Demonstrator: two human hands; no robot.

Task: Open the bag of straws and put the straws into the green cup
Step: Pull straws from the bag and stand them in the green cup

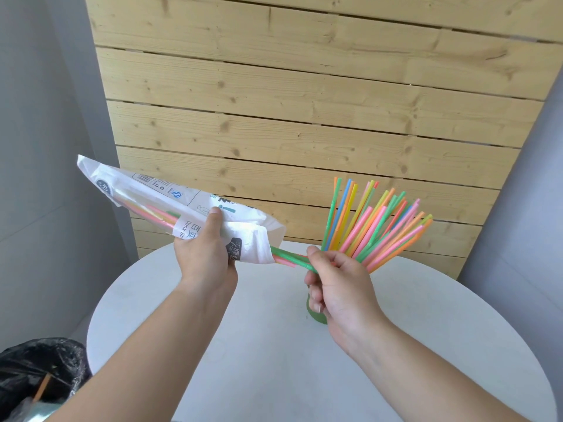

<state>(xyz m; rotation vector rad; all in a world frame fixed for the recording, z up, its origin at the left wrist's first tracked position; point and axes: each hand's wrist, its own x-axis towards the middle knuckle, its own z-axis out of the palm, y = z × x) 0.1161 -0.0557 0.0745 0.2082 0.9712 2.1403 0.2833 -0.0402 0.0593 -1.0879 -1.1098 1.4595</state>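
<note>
My left hand (207, 254) grips the white printed straw bag (170, 202) around its middle and holds it up above the table, open end toward the right. A few green and pink straws (288, 259) stick out of that opening, and my right hand (338, 284) pinches their ends. Many coloured straws (374, 223) fan upward from the green cup (315, 313). The cup stands on the white round table (274, 360) and is mostly hidden behind my right hand.
A wooden plank wall (304, 102) rises behind the table. A bin with a black liner (39, 373) stands at the lower left beside the table. Grey walls are on both sides.
</note>
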